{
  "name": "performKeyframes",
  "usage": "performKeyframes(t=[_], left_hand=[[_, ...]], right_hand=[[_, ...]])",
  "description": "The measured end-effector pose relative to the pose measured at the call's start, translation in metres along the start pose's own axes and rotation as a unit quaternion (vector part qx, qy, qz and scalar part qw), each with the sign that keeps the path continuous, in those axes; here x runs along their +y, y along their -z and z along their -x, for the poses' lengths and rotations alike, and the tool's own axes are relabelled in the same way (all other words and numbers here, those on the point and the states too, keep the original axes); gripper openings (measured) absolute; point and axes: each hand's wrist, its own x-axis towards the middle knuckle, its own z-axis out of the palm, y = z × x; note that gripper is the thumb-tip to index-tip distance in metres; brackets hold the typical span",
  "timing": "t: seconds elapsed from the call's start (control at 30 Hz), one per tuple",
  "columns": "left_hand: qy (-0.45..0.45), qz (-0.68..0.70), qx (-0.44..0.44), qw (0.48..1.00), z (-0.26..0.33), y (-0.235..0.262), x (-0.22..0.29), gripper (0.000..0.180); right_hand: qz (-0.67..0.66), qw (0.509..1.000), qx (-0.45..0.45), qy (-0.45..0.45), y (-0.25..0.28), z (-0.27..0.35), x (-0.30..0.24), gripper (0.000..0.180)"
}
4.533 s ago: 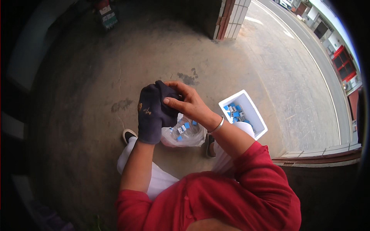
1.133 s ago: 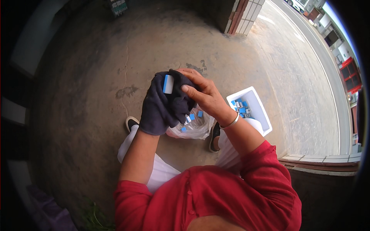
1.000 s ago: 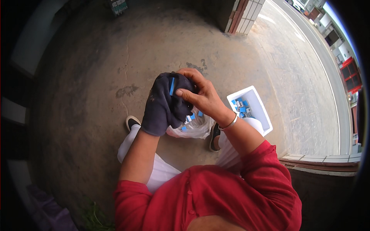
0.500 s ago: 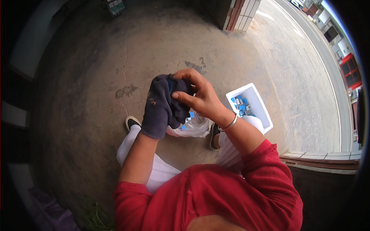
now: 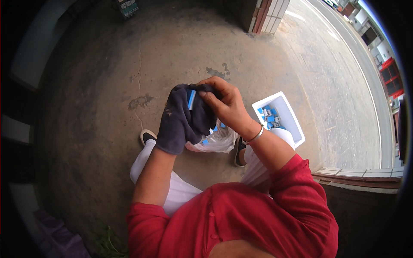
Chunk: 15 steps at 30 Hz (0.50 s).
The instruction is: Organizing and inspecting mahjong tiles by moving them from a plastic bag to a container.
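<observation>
A dark grey-blue glove covers my left hand [image 5: 172, 122], raised in front of me. That hand is closed around a bunched dark cloth [image 5: 202, 118], and its fingers are mostly hidden. A small blue piece with a lighter stripe [image 5: 191, 99] shows in the folds, held against the cloth. My bare right hand [image 5: 228, 105], with a bracelet at the wrist, pinches the cloth's upper edge between thumb and fingers, just right of the blue piece. Under my hands a clear plastic bag [image 5: 221, 144] with blue-and-white pieces lies on the floor between my feet.
A white foam box [image 5: 292, 118] holding several blue-and-white pieces stands by my right knee. A tiled pillar [image 5: 273, 17] rises at the far right, with a road [image 5: 357, 56] beyond. Green leaves [image 5: 109, 243] and purple fabric [image 5: 60, 236] lie at the lower left.
The blue piece, barely visible before, now shows plainly in the cloth's folds. My right thumb has shifted up and right along the cloth.
</observation>
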Motion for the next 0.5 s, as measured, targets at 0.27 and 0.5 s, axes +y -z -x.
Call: performKeyframes(t=[0.27,0.5], left_hand=[[-0.023,-0.108,0.019,0.994,-0.008,0.008,0.003,0.026],[-0.063,-0.161,-0.060,0.983,-0.004,0.011,-0.005,0.033]], right_hand=[[-0.383,0.909,0.022,-0.164,0.000,-0.002,0.005,0.026],[-0.381,0.911,0.010,-0.161,0.001,0.000,0.003,0.028]])
